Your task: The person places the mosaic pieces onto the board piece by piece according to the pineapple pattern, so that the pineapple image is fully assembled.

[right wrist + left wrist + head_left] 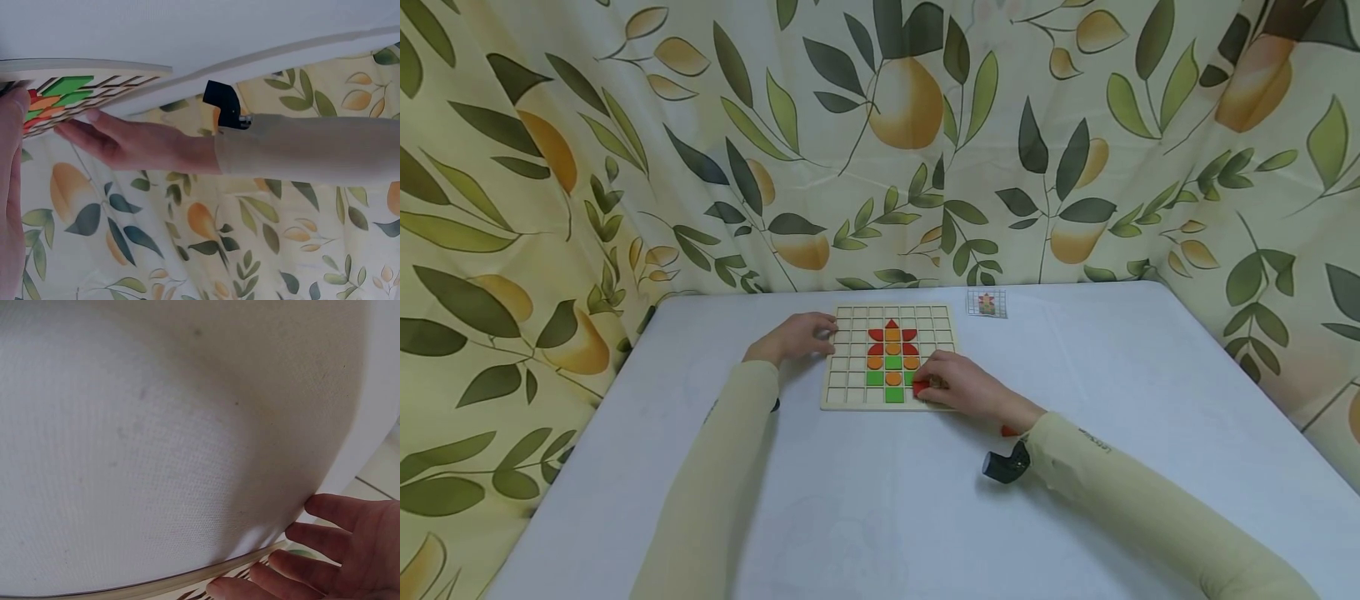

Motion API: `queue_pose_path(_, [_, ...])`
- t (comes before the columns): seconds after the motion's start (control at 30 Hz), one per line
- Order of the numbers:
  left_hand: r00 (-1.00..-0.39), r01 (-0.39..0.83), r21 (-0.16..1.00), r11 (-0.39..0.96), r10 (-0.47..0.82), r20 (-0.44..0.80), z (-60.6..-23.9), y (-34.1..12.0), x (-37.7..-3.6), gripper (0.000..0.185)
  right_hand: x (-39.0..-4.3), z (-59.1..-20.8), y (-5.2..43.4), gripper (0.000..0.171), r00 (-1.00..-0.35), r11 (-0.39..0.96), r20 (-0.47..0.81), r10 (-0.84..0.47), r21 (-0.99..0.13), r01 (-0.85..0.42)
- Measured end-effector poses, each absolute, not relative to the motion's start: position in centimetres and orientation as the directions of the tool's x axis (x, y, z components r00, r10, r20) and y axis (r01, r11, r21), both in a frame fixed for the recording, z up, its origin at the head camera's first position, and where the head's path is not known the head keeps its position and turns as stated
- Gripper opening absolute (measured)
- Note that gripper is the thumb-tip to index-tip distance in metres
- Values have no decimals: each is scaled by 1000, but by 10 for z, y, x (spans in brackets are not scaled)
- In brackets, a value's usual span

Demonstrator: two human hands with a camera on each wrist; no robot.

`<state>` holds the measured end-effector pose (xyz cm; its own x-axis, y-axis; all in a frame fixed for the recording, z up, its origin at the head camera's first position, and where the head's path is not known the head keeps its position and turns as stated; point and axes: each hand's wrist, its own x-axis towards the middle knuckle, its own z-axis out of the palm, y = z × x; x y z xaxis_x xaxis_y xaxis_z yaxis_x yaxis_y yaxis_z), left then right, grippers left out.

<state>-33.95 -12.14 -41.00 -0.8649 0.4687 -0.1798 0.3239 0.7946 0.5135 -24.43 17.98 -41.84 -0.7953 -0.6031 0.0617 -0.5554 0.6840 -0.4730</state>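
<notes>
Head view: your left hand (795, 337) rests flat against the left edge of the wooden grid board (837, 398), fingers straight, gripping nothing. Your right hand (964, 387) lies over the board's lower right corner, its fingertips on a red piece (920, 387) just beside the green squares (894, 394); whether the fingers pinch the piece or only touch it cannot be told. The board sits near the middle of the table (1112, 367), with open surface on all sides. A small pattern card (987, 303) lies near the far edge, well apart from both hands. A second red piece (1008, 431) shows at your right wrist. Left wrist view: straight fingers (337, 534) meet the board's edge (250, 561); bare tablecloth fills the rest. Right wrist view: the picture is rotated; the board's rim (94, 66) and coloured pieces show, with your left hand's fingers (94, 128) extended along that rim, holding nothing.
</notes>
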Motion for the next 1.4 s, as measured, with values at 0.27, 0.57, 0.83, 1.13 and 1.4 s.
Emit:
queue_pose_path(0.27, [-863,336,499,799,474,-177,-411,-121,-340,44,-243,-417,175,25,-769,659,73,-635,-468,-589])
queue_pose_path(0.57, [-862,320,512,797,469,-191,-413,-122,-344,45,-243,-420,175,15,-780,666,68,-622,-478,-572])
queue_pose_path(0.83, [-863,310,507,804,461,-205,-408,-120,-340,45,-242,-422,174,15,-776,670,84,-625,-451,-589])
queue_pose_path(1.13, [-861,320,489,812,464,-207,-413,-121,-343,45,-241,-414,182,19,-842,698,77,-534,-523,-490])
queue_pose_path(1.4, [-867,312,500,808,457,-197,-410,-121,-340,45,-227,-405,218,25,-911,764,48,-411,-527,-372])
